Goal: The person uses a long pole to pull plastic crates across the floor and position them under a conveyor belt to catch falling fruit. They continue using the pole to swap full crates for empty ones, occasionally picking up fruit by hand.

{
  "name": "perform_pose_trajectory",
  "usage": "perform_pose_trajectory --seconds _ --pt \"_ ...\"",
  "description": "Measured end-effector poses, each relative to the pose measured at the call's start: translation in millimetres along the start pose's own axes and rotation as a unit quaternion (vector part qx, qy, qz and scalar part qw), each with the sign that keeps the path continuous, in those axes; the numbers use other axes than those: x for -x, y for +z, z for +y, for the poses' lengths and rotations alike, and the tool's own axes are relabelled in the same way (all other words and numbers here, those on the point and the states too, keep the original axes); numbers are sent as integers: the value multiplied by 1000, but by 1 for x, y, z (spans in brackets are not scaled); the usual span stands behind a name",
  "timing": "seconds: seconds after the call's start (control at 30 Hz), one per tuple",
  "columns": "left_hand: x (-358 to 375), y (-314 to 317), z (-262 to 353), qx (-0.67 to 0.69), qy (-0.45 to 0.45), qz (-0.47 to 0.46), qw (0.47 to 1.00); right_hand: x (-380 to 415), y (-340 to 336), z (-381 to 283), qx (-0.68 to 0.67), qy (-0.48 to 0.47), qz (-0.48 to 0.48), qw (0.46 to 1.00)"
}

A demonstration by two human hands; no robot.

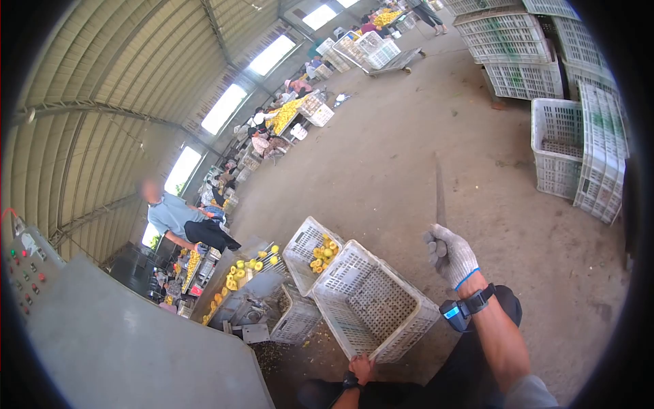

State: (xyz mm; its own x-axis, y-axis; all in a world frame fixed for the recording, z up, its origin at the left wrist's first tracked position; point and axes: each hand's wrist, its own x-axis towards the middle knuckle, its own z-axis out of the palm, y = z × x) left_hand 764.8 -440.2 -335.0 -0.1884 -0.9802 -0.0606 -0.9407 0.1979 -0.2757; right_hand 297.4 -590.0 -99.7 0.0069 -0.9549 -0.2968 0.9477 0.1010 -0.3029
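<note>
My left hand (363,368), bare with a black band at the wrist, is closed over the near rim of a white plastic crate (421,315). That slatted crate holds no fruit and tilts on the floor. My right hand (452,258), in a pale knit glove with a blue cuff, is raised to the right of the crate with its fingers curled. A long thin dark strip (439,184) runs up from it in the view; I cannot tell whether the hand holds it. Behind stands another crate (300,243) with yellow fruit pieces (325,255) inside.
A grey metal machine (143,334) with a button panel (28,273) fills the lower left. Its chute (238,279) carries yellow fruit beside a lower crate (298,317). A person (178,218) stands beyond. Stacked crates (507,54) are at right; people work at far tables (289,114).
</note>
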Motion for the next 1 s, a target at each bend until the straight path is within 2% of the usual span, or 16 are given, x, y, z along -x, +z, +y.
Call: perform_pose_trajectory --seconds 0.07,0.27,0.47,0.57,0.7,0.8,0.9,1.0 --pt "-4 11 -7 -13 -31 -21 999 3 2 -5 -14 5 2 1000" --pt "2 13 -2 -5 13 89 996 5 2 -6 19 6 -3 1000" --pt "-5 -14 10 60 15 -50 997 -11 -11 5 60 3 -1 998" --pt "-16 -53 49 107 7 63 992 -11 -9 9 60 1 6 998" --pt "-65 -43 59 147 36 122 981 -6 -4 7 68 7 17 998" --pt "-99 -91 60 221 55 93 969 -6 -3 9 86 10 21 996" --pt "-122 -145 53 274 107 -28 955 -6 1 10 83 14 27 996" --pt "-124 -166 51 276 159 -3 948 -7 0 10 98 13 27 995"
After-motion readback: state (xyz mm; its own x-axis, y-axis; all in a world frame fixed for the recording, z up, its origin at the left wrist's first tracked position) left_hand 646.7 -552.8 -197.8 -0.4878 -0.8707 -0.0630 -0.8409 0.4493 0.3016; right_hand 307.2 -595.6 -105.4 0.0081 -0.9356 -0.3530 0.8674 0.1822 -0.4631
